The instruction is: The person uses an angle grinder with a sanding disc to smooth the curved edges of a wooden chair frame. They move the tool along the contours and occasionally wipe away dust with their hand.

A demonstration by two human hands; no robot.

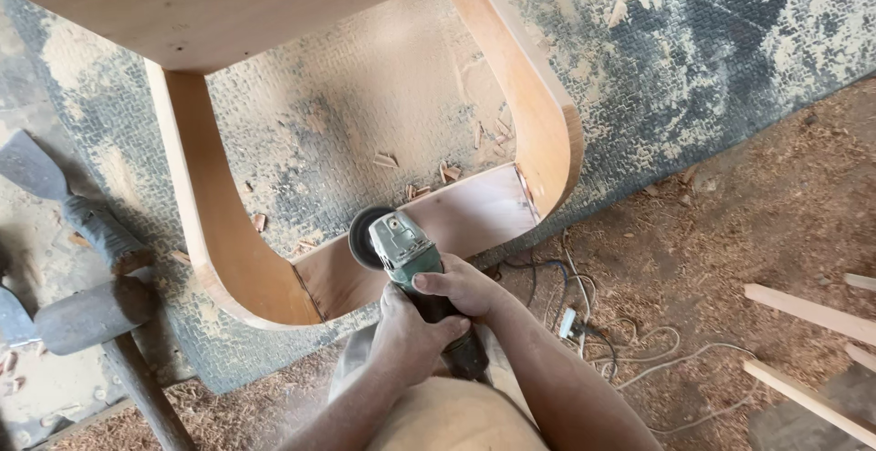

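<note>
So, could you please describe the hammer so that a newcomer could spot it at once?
Start at the big curved wooden frame standing on the dusty grey mat, then look to its left edge. The hammer lies there beside a flat chisel. Its thick grey cylinder head and dark handle set it apart from the chisel's wide flat blade.

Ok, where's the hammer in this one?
In the head view the hammer lies at the far left on the dusty floor, just left of the curved wooden frame and beside a chisel.
</note>
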